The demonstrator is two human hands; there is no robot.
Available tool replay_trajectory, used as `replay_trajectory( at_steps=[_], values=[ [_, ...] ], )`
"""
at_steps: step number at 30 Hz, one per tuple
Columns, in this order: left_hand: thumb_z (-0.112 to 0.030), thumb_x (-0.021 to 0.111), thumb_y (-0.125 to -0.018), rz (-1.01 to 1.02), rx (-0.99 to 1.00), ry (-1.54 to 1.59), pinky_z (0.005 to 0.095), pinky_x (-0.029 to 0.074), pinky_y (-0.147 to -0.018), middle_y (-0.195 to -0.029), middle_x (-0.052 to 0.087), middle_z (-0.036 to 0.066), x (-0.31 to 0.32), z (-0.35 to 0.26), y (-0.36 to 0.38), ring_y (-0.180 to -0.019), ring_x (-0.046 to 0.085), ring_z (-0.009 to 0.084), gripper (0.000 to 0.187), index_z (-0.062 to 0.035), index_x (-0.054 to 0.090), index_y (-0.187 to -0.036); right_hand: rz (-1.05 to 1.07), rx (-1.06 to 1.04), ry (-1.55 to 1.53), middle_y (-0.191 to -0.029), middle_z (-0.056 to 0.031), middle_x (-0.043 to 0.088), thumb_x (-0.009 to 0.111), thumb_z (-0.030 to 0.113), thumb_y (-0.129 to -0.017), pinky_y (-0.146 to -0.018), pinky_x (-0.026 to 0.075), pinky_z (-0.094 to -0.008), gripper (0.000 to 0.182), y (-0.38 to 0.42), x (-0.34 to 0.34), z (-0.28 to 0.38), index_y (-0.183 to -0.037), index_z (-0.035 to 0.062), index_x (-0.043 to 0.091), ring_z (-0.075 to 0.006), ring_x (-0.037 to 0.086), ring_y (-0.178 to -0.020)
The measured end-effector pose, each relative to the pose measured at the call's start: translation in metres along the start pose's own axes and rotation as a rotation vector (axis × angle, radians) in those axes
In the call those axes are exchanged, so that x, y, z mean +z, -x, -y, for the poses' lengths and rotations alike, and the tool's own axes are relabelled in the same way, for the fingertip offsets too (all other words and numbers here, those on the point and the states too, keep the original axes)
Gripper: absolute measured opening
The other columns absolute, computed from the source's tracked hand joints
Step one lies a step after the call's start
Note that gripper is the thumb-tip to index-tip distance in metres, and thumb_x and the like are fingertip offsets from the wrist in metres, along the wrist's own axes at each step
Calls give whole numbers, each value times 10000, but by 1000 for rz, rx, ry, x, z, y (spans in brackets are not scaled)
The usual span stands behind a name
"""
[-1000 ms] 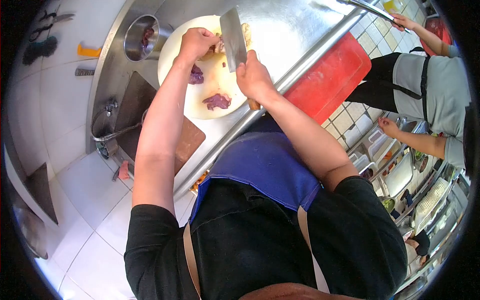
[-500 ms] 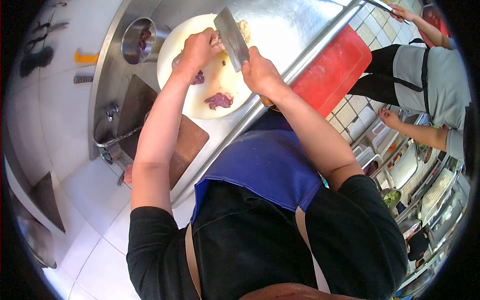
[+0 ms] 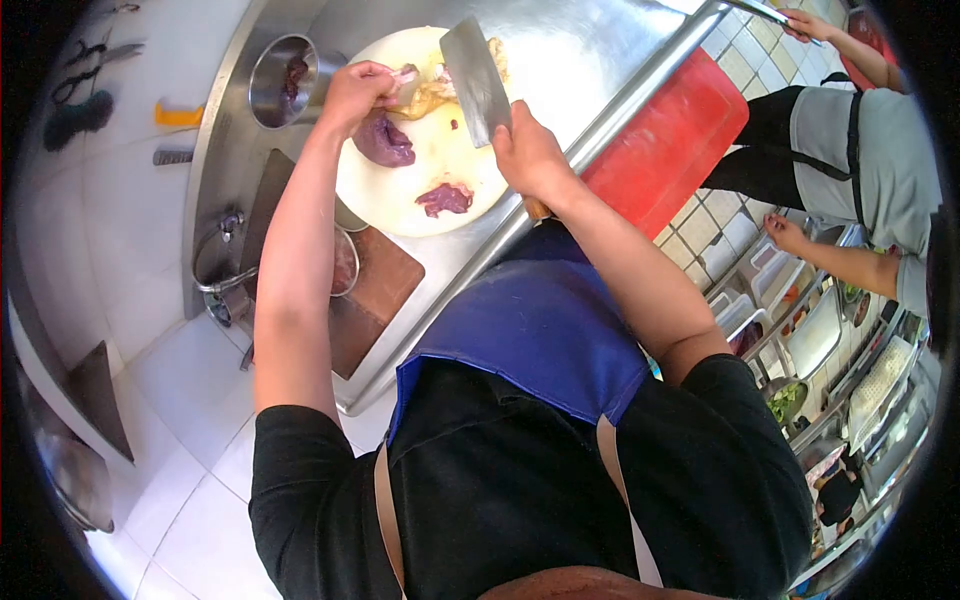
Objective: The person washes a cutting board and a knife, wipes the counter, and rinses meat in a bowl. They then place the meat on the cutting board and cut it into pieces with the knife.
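My left hand (image 3: 357, 95) is closed in a pinch on a small pale pink piece of meat (image 3: 404, 74), above the left side of a round white cutting board (image 3: 400, 208). My right hand (image 3: 528, 150) grips a cleaver (image 3: 473, 85), its broad blade angled over the board. Just below my left hand lies a large dark purple piece of meat (image 3: 383, 140). Yellowish fatty scraps (image 3: 428, 100) lie between it and the blade, which partly hides them. A smaller reddish-purple piece of meat (image 3: 446, 199) rests near the board's front edge.
A steel container (image 3: 262, 85) with dark meat inside stands left of the board. Brown boards (image 3: 385, 290) and a tap (image 3: 230, 222) are nearer my left arm. At right are a red plastic surface (image 3: 670, 145), a metal rail, and another person (image 3: 840, 150) beside shelves of trays.
My left hand has moved left, away from the cleaver, with the pale piece in its fingers. The large purple piece now shows more fully. The cleaver has shifted only slightly.
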State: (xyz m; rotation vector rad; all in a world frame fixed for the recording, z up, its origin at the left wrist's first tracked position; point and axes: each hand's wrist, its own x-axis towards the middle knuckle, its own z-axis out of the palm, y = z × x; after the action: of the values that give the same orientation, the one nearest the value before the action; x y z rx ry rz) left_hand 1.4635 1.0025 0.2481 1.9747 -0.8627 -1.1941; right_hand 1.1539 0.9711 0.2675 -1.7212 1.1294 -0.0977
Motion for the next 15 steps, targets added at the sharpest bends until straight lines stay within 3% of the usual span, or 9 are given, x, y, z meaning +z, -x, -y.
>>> replay_trajectory(
  at_steps=[3, 5, 8, 11, 13, 14, 15],
  values=[
    [-72, 677, -954, -110, -35, 249, 327, 609, -837, -1028, 691, 94, -19, -6, 31, -901, 696, 176, 188, 24, 651, -1113, -2, 30, -106, -1045, -371, 674, 487, 186, -1037, -919, 511, -564, 350, 2, 8, -4, -1284, -60, 454, -535, 656, -1029],
    [-106, 703, -952, -133, 14, 298, 335, 610, -837, -1039, 694, 98, -36, -2, 63, -897, 698, 184, 227, 21, 642, -1130, 11, 30, -180, -1064, -363, 676, 487, 189, -1039, -918, 511, -563, 355, 7, 3, -4, -1298, -51, 456, -538, 652, -1037],
    [-100, 718, -920, -194, 130, 472, 356, 620, -830, -1050, 707, 119, -51, 7, 145, -856, 708, 202, 256, 15, 642, -1135, -197, -295, -294, -1061, -292, 696, 514, 177, -1041, -906, 523, -506, 297, 26, -13, -11, -1294, 22, 500, -478, 684, -1045],
    [-145, 714, -931, -189, 117, 556, 346, 612, -814, -1074, 711, 83, -68, 60, 237, -900, 699, 177, 239, -39, 643, -1133, -9, -191, -206, -970, -253, 687, 534, 164, -1039, -840, 527, -466, 260, 42, -47, -12, -1261, 31, 532, -415, 690, -921],
    [-174, 698, -958, -244, 146, 625, 332, 611, -815, -1077, 714, 69, -69, 108, 298, -926, 696, 171, 231, -53, 637, -1145, 131, -208, -63, -891, -204, 664, 549, 160, -1037, -745, 509, -414, 223, 57, -62, 1, -1212, 23, 566, -325, 625, -769],
    [-123, 676, -940, -318, 49, 688, 328, 615, -806, -1076, 714, 64, -67, 131, 330, -919, 695, 170, 210, -54, 642, -1135, 172, -244, -35, -891, -204, 664, 549, 160, -1037, -745, 509, -414, 223, 61, -63, 3, -1212, 23, 566, -325, 625, -769],
    [-72, 654, -922, -403, -50, 758, 325, 619, -797, -1075, 714, 59, -61, 147, 363, -913, 695, 169, 204, -54, 648, -1125, 231, -248, 1, -856, -176, 642, 556, 153, -1035, -705, 488, -384, 207, 63, -60, 5, -1190, 18, 582, -269, 583, -729]
  ],
)
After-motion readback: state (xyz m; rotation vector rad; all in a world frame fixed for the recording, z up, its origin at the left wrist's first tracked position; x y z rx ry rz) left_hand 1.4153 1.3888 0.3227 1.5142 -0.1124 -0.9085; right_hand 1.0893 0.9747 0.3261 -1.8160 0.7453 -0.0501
